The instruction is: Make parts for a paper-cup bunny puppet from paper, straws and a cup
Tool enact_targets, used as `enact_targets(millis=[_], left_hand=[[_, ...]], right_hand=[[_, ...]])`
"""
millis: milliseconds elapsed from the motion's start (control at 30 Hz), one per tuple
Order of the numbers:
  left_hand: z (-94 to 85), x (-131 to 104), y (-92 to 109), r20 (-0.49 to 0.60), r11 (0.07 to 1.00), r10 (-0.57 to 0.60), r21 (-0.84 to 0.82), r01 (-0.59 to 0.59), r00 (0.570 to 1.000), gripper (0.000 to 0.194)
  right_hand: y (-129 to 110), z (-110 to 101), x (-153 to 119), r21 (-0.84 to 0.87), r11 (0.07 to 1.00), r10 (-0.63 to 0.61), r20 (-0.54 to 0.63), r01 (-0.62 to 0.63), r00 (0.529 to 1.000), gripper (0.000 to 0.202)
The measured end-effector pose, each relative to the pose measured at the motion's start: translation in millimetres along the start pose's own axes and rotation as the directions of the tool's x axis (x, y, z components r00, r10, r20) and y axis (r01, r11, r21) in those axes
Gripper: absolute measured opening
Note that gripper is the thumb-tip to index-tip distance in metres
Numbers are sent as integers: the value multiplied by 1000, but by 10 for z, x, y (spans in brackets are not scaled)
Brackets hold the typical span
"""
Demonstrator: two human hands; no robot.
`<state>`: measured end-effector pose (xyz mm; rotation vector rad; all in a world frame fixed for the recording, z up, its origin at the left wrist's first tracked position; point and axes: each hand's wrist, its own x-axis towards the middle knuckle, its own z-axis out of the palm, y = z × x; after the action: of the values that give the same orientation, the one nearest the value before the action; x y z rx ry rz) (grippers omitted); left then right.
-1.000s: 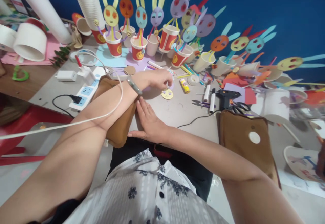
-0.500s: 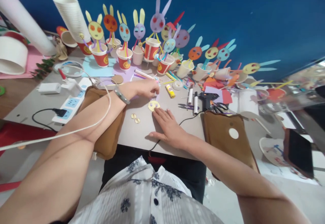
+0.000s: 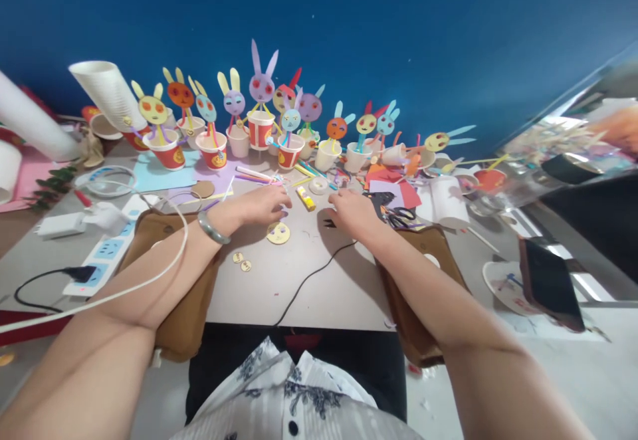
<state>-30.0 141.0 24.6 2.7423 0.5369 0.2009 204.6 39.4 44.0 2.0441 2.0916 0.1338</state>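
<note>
A round yellow paper face (image 3: 278, 232) lies on the grey table, with my left hand (image 3: 264, 205) just above it; its fingers are bent, and what they hold, if anything, is too small to make out. My right hand (image 3: 350, 214) reaches over the markers and scissors area, fingers bent downward, partly hiding what lies beneath. Between the hands sit a yellow glue stick (image 3: 306, 199) and a roll of clear tape (image 3: 318, 185). Two small yellow discs (image 3: 242, 262) lie below my left wrist.
Paper-cup rabbits (image 3: 260, 127) line the back by a blue wall. A power strip (image 3: 107, 248) and white cable are at left. Brown pads (image 3: 182, 320) lie under both forearms. A black glue gun (image 3: 383, 199), scissors (image 3: 400, 216) and a phone (image 3: 551, 280) are at right.
My right hand has left the yellow face and moved right and away from me to the tools. My left hand remains near the face. The camera view has shifted.
</note>
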Motion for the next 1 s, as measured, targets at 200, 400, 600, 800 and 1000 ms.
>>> enact_targets(millis=[200,400,600,800,1000], left_hand=[[131,65,14,-14,992,99,81,-98,995,33],[128,22,91,63,992,80,90,-86,995,42],[149,5,58,98,996,30,85,-39,995,33],[145,-26,-24,90,996,2,92,-10,996,18],[38,-20,60,55,999,-28,33,26,998,23]], right_hand=[[212,180,61,-30,992,119,29,-119,992,38],[210,266,83,74,997,35,-212,-19,977,39],[23,463,58,133,886,-384,-326,444,864,54],[-51,486,1,234,758,-463,-464,608,755,38],[39,528,110,204,892,-225,-575,403,787,30]])
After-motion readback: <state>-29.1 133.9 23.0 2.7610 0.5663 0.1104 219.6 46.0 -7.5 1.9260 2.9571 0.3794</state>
